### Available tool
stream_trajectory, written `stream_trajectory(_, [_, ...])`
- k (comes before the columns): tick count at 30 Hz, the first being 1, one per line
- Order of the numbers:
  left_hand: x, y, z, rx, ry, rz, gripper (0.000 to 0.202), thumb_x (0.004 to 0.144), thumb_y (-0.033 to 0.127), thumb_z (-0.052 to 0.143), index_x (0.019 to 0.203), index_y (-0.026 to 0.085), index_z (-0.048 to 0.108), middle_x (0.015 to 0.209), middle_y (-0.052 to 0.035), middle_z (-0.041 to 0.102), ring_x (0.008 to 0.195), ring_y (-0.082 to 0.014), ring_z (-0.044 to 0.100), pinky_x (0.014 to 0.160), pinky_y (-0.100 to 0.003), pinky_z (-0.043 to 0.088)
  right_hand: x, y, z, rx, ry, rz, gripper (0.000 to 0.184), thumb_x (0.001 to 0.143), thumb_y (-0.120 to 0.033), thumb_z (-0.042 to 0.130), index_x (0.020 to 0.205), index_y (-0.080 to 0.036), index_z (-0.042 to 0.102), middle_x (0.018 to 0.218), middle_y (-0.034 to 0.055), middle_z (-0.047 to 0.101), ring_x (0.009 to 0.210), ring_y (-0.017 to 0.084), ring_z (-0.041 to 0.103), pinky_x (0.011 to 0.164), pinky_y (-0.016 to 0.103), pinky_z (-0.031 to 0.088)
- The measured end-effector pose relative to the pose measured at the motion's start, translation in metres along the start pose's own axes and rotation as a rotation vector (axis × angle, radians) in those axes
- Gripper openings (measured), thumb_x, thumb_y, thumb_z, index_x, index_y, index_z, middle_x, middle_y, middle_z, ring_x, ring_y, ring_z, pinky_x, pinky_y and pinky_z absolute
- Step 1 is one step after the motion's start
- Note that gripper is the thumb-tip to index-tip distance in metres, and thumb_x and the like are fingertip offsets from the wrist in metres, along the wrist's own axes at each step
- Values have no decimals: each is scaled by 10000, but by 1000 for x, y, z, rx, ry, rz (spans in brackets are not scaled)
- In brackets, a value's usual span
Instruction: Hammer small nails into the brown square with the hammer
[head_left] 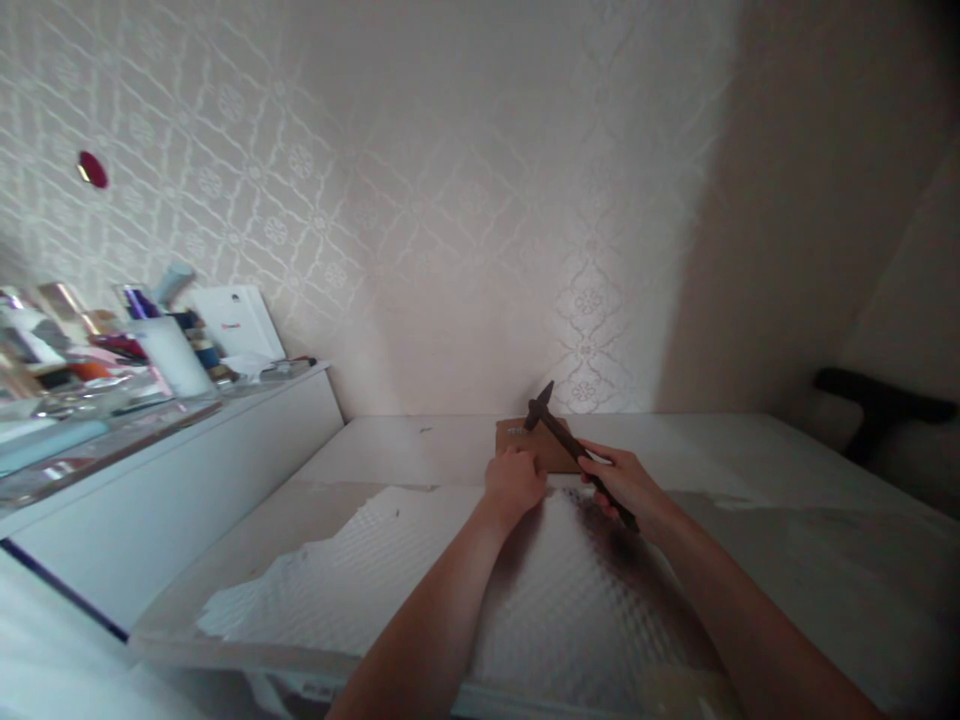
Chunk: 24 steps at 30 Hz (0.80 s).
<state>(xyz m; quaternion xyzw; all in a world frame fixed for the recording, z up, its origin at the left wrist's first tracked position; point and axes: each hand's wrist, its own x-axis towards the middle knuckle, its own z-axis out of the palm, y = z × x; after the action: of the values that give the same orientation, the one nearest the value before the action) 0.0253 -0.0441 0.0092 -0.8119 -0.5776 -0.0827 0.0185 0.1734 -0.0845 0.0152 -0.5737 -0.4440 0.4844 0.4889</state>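
My right hand [619,478] is wrapped round the handle of a hammer [562,437]. The hammer's dark head is over the far part of a small brown board [559,458], close to the wall; whether it touches the board I cannot tell. At the near left of the board rests my left hand [516,476], its fingers curled and closed. What those fingers hold, if anything, is hidden. Small pale marks or bits show on the board beside the hammer head, too small to name.
A white textured sheet [360,560] lies across the pale table [810,560] under my forearms. On the left, a white cabinet [247,440] carries cosmetics, a white container [174,358] and a white box [238,322]. A dark chair part [877,400] stands at the right.
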Motion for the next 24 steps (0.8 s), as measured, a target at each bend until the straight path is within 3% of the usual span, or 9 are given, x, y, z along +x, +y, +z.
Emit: stream_trajectory(24, [-1, 1, -2, -10, -8, -9, 333, 862, 348, 419, 1084, 186, 607, 1132, -111, 587, 1063, -229, 539, 889, -327, 446, -1, -1, 0, 11, 16, -9, 458, 843, -176, 481, 1300, -187, 471, 603, -47, 479, 301, 31, 366, 253, 152, 243])
